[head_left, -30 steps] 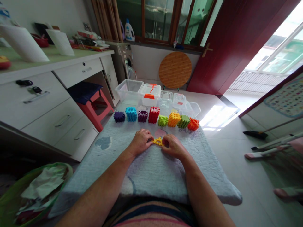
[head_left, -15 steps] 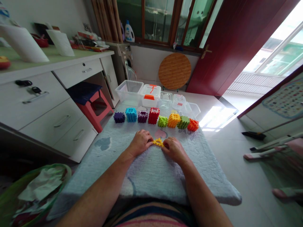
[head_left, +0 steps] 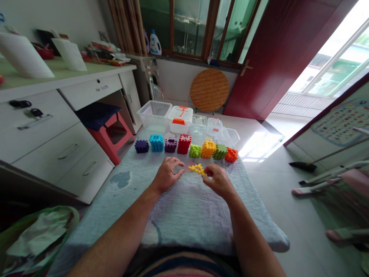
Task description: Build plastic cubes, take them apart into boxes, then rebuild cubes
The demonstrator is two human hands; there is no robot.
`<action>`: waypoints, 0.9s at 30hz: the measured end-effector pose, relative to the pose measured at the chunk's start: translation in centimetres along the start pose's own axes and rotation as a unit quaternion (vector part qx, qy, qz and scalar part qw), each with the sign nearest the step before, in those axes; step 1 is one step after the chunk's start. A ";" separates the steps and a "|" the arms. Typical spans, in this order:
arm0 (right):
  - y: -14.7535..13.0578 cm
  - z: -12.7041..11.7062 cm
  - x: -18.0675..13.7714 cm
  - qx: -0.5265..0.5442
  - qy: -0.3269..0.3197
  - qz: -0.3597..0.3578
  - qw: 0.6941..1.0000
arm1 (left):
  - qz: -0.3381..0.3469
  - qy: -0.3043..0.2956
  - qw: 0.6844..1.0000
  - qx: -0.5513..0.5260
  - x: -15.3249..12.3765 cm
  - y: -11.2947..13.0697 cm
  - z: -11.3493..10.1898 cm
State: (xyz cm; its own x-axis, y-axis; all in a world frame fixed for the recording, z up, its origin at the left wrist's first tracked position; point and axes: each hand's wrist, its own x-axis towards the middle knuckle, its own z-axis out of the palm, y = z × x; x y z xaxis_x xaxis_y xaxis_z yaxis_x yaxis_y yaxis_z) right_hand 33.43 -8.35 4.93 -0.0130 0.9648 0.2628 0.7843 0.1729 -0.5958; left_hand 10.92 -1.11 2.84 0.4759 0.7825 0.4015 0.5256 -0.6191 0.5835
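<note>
A small yellow toothed building piece (head_left: 196, 168) is pinched at its right end by my right hand (head_left: 218, 181), just above the cloth. My left hand (head_left: 168, 175) is off to the left of the piece, thumb and fingers apart, touching nothing. Beyond the hands stands a row of interlocking-block cubes: dark blue (head_left: 142, 146), light blue (head_left: 156, 143), purple (head_left: 170, 145), red (head_left: 184, 144), lime green (head_left: 195, 151), yellow (head_left: 208, 149), olive green (head_left: 220, 152) and orange (head_left: 231, 154).
Behind the cubes are an open clear bin (head_left: 155, 115), a lidded box with orange clips (head_left: 180, 118) and smaller clear containers (head_left: 199, 125). A pale blue quilted cloth (head_left: 184, 215) covers the table. A pink stool (head_left: 111, 132) stands left of it.
My left hand has let go of the yellow piece and opened, leaving a gap. The piece stays in my right hand and now tilts. The view has shifted slightly.
</note>
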 end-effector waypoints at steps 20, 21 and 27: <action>1.9 -3.6 8.1 -0.151 0.136 0.186 0.961 | -0.014 0.032 0.999 0.026 0.2 -0.5 0.0; 2.1 -3.5 8.2 -0.153 0.136 0.184 0.961 | -0.015 0.033 0.999 0.026 0.2 -0.5 0.0; 2.4 -3.2 7.7 -0.134 0.170 0.150 0.965 | -0.019 0.049 0.998 0.031 0.2 -0.5 -0.2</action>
State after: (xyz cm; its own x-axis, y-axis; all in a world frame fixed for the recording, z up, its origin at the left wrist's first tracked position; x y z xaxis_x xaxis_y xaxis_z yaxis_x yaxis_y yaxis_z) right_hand 37.22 -1.12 7.94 0.4083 0.8343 0.3705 0.8536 -0.2050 -0.4790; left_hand 10.65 -0.64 2.76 0.3856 0.8066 0.4480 0.5861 -0.5892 0.5563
